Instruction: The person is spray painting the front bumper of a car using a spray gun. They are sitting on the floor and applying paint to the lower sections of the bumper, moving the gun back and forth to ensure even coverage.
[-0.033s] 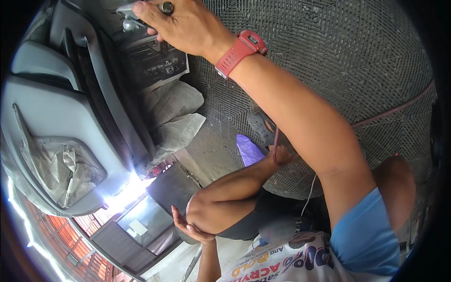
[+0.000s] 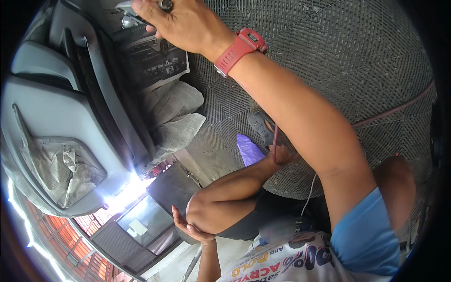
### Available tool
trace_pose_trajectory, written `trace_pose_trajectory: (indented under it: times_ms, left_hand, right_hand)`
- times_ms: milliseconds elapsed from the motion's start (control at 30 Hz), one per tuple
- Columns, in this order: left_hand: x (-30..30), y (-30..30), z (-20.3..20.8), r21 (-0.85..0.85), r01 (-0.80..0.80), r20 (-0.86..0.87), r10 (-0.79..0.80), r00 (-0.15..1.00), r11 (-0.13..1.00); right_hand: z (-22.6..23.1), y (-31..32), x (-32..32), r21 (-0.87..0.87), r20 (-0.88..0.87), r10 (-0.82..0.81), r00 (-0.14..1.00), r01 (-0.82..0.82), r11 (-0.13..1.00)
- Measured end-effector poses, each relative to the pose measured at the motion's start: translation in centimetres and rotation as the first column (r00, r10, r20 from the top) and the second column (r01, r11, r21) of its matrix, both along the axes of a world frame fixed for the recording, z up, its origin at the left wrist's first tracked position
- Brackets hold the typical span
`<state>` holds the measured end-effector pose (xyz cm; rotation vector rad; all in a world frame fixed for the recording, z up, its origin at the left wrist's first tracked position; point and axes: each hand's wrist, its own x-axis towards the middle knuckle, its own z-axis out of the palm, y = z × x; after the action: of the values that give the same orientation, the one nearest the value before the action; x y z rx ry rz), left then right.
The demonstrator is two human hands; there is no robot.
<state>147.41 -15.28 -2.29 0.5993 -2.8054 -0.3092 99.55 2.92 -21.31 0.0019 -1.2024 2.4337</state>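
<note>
At the top left of the picture my right hand [image 2: 188,27] is wrapped around a metal spray gun [image 2: 128,8]. Only the gun's silver nose and a round knob show past the fingers; the rest lies behind the hand or beyond the upper edge. The gun is beside a grey car bumper [image 2: 51,103], which has dark slots and stands at the left. Crumpled newspaper [image 2: 63,171] masks an opening in that bumper. Below, my left hand [image 2: 193,230] lies against my bent knee [image 2: 197,209], fingers stretched out, holding nothing.
Newspaper sheets [image 2: 176,124] stick out beside the bumper, and a printed page [image 2: 162,61] lies under the gun. A reddish hose [image 2: 399,109] crosses the ribbed mat [image 2: 329,51] near my leg. A purple bag [image 2: 249,150] lies by my sandalled foot [image 2: 263,127].
My right hand and the spray gun have shifted very slightly. My left hand stays against the knee.
</note>
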Motion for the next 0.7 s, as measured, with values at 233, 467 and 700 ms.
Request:
trace_pose_trajectory:
  times_ms: [233, 467, 700]
  left_hand:
    - [-0.1, -0.1, 0.0, 0.042, -0.017, 0.008, 0.017, 1.000, 0.999]
    - [-1.0, 0.3, 0.0, 0.026, 0.000, 0.032, -0.001, 0.999, 1.000]
    - [-1.1, 0.7, 0.1, 0.001, 0.056, 0.027, -0.056, 0.998, 0.998]
  right_hand:
    - [-0.3, 1.4, 2.7, 0.116, 0.089, 0.310, 0.946, -0.319, 0.940]
    - [-1.4, 0.7, 9.6, 0.038, 0.041, 0.637, 0.770, -0.638, 0.769]
    - [0.1, 1.4, 9.7, 0.021, 0.037, 0.698, 0.715, -0.699, 0.715]
